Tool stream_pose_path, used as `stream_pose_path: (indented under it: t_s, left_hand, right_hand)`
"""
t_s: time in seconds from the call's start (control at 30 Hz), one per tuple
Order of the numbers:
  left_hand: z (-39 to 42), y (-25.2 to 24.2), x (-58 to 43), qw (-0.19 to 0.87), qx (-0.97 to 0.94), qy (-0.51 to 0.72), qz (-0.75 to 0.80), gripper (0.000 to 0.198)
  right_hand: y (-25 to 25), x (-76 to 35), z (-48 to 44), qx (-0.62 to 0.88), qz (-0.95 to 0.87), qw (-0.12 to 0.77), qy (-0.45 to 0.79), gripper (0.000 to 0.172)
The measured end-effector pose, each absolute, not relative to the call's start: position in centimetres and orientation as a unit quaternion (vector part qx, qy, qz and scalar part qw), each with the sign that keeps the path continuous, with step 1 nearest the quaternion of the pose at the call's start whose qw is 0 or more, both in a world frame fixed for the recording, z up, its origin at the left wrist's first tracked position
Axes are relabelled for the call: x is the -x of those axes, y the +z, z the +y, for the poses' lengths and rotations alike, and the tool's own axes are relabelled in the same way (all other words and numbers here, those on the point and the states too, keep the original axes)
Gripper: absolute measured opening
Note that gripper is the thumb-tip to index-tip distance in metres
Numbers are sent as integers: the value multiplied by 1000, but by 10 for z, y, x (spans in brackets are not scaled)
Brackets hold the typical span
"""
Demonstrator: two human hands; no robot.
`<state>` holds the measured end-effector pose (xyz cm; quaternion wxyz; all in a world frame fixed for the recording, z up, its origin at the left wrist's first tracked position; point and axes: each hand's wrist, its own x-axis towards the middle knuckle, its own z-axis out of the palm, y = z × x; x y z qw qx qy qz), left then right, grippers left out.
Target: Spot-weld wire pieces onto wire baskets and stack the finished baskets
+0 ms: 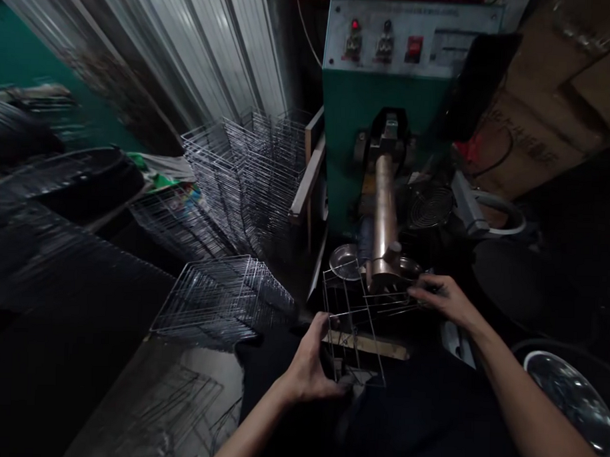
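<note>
- Left hand (313, 365): fingers and thumb closed about the near-left side of a wire frame (351, 311).
- Right hand (445, 300): pinching the far ends of thin wires (390, 304); can't tell from here whether they belong to the frame.
- Frame lies between the hands, just right of the left grip, which is nearer its body. Long axis runs from the lap up toward the tip of a copper-coloured arm (384, 211); right-hand pinch sits beside that tip.
- Frame's look: bare, thin, greyish metal, open rectangle with crosswires, tilted.
- Beneath the frame, between the hands: pale strip (381, 344).
- Beyond the grips: shallow metal dish (344, 262), then green machine (343, 123), one red light lit.
- Left of the left grip: low stack of wire racks (222, 299); taller stack (251, 173) behind.
</note>
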<state>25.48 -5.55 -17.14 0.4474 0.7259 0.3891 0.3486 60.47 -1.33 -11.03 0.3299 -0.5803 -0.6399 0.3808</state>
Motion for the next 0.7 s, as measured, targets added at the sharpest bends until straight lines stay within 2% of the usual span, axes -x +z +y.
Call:
stream_pose_path:
  t_s: [0.27,0.4,0.57,0.7]
  left_hand:
    - [-56,-197,-257,470,-715,360,371,114]
    - [-56,-202,-259,458,-718,364,377,120]
    - [-51,-193,-263,465,-717,373,361,109]
    - [-49,-191,-264,451,-724,351,387,114]
  right_hand:
    - [-110,-609,-8,588,-630,342,375,59]
    - [-110,-612,-7,584,-635,341,373,57]
    - [-109,-613,-6,582,-634,344,376,57]
    - [-110,-614,-5,588,-630,341,376,60]
